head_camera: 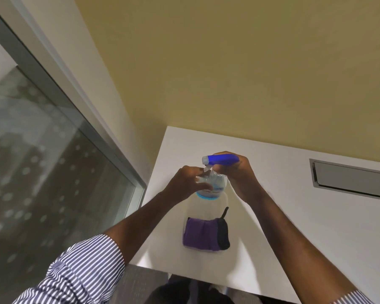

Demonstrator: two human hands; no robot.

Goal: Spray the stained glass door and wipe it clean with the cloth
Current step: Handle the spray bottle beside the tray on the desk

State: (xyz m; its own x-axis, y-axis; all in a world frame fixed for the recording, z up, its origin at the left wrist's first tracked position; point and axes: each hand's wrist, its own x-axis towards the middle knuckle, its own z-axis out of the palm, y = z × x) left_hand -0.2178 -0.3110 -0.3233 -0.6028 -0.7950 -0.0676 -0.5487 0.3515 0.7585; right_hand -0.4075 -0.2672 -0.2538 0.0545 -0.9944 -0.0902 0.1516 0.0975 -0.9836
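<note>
A clear spray bottle [211, 185] with a blue trigger head is held above the white table [294, 216]. My right hand [239, 174] grips the blue head from the right. My left hand [187, 183] holds the clear body from the left. The nozzle points left, towards the glass door [42, 172], whose pane shows pale smears and spots. A folded purple cloth [201, 234] with a black part on its right side lies on the table below the bottle, nearer to me.
A grey metal frame [79, 110] borders the glass door at the left. A yellow wall [228, 73] rises behind the table. A metal-rimmed recessed slot [349, 179] sits in the table top at the right. Grey floor shows below the table's near edge.
</note>
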